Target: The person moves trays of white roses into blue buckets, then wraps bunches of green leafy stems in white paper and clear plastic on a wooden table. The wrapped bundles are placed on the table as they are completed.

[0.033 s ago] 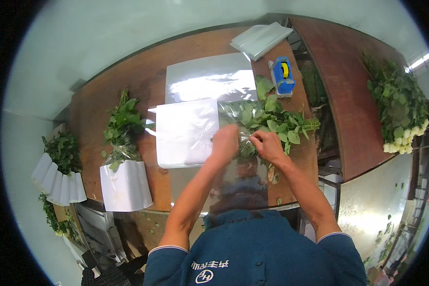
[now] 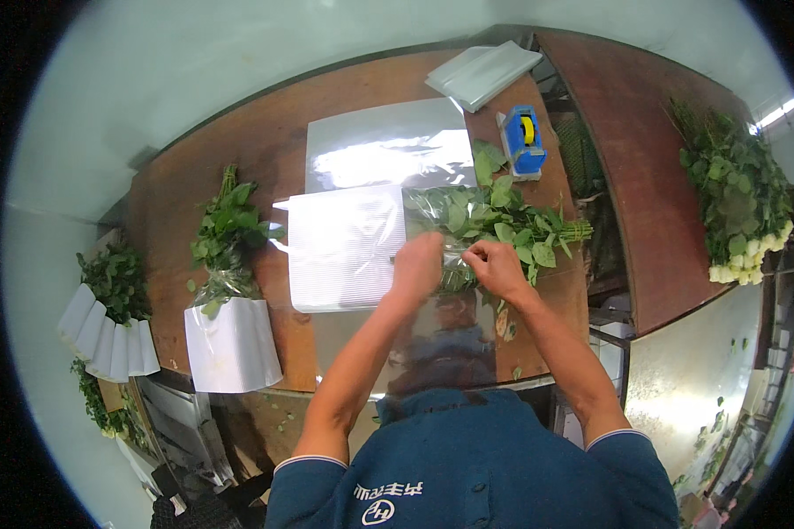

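A bunch of leafy green stems [image 2: 512, 216] lies in front of me, its cut ends pointing right. White corrugated paper [image 2: 344, 247] wraps its left end and hides whatever is inside. Clear plastic film [image 2: 454, 257] covers the wrapped bunch and the leaves beside the paper. My right hand [image 2: 497, 267] pinches the film at the near side of the stems, thumb and forefinger together. Close by, against the paper's right edge, my left hand [image 2: 417, 267] rests on the film; it is blurred and its fingertips are hidden.
A blue tape dispenser [image 2: 526, 141] with yellow core stands behind the stems. Plastic sleeves [image 2: 483, 75] are stacked at the far edge. Left lie a wrapped bunch [image 2: 232, 344] and another bunch [image 2: 115, 282] with white paper. White roses [image 2: 750, 256] lie on the right-hand table [image 2: 653, 176].
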Available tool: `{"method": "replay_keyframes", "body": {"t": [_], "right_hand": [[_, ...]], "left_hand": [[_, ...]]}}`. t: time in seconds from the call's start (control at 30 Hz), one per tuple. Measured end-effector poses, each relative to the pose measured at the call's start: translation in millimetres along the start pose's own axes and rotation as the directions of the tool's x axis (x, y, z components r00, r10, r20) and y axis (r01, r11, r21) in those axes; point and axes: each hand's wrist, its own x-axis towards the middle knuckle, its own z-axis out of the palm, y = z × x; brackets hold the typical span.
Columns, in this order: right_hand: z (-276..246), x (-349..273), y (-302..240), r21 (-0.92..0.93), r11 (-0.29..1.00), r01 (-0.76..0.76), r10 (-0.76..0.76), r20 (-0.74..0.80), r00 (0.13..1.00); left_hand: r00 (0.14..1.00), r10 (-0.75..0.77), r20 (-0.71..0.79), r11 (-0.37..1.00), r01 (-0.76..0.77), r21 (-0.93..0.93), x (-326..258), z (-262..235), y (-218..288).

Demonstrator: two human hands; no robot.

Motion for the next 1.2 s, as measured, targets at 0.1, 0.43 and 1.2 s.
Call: {"method": "replay_keyframes", "body": {"t": [0.1,0.43,1.2], "right_hand": [[2,9,6,-0.003,0.991,-0.134,0.134,0.062,0.989],[-10,60,8,-0.192,0.974,0.121,-0.091,0.157,0.983],[26,34,21,-0.560,0.630,0.538,-0.487,0.254,0.835]], "left_hand": [[0.924,0.354,-0.145,0.935,-0.350,0.055,-8,-1,5],[0.924,0.352,0.148,0.915,-0.373,0.156,-2,15,-3],[0.999,0.023,0.044,0.999,-0.021,-0.046,12,24,0]]}}
